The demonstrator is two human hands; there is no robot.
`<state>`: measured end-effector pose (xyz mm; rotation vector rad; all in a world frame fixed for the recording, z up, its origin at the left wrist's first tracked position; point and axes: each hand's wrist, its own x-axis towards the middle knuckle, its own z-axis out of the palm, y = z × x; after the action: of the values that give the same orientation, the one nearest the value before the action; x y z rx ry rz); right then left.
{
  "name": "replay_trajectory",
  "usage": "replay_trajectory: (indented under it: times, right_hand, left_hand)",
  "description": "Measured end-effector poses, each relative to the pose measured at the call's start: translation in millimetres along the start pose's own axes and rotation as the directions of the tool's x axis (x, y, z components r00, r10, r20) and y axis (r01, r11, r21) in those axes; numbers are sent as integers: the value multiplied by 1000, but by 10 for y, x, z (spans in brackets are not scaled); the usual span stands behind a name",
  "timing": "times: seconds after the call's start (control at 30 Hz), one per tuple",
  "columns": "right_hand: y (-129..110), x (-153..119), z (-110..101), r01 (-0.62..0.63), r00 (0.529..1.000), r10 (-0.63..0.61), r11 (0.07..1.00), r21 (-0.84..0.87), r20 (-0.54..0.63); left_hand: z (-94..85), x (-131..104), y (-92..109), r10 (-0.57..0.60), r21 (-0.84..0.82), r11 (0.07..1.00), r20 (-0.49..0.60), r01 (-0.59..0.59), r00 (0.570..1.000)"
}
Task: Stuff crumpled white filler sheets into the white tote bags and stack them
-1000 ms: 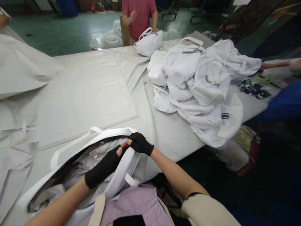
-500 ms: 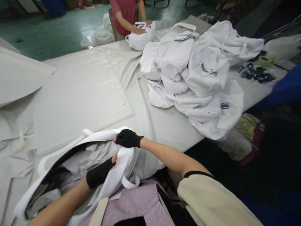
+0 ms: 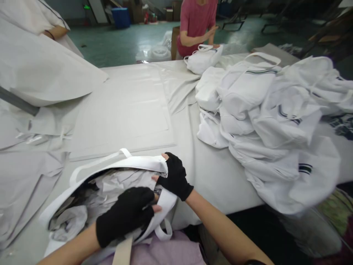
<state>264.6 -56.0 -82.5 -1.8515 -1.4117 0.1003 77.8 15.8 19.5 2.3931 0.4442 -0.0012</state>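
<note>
A white bag (image 3: 143,161) lies at the table's near edge with its long zippered mouth gaping, and crumpled pale paper (image 3: 116,186) fills it. My right hand (image 3: 176,177), in a black fingerless glove, grips the bag's right end, thumb inside the mouth and fingers over the outer edge. In the same kind of glove, my left hand (image 3: 128,213) reaches across the opening, its fingers curled at the near rim by the right corner. Part of those fingertips is hidden. A small white loop handle hangs from the bag below the hands.
Stuffed white bags with dark stripes (image 3: 248,106) are heaped on the right. A stack of flat pale sheets (image 3: 124,117) lies beyond my bag. Across the table, a person in a red shirt (image 3: 197,22) stands by another white bag; at left, someone's arm (image 3: 56,32) shows behind a raised sheet.
My view has swung left and up. My left hand has moved from inside the bag to its near right rim; my right hand has turned around the right end. The red-shirted person raises one hand.
</note>
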Motion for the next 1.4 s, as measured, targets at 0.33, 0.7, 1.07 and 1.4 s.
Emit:
replay_trajectory:
  times: [0.33,0.7,1.07,1.4]
  right_hand:
    - [-143,244,197,97,953,-11,958,-271,302]
    - [-16,77,25,251,940,-221,964,-90,260]
    - [110,211,166,370,929,-339,858,-356,150]
    - [100,361,109,288,920,-253,954,-80,301]
  left_hand:
    - [-367,229,-730,184,822,570,-127,-1,975]
    - [-279,98,-510,187,840,520,66,-156,980]
    - [128,40,-343,141,796,604,-47,-48,989]
    - [10,133,-534,78,595,802,-201,59,977]
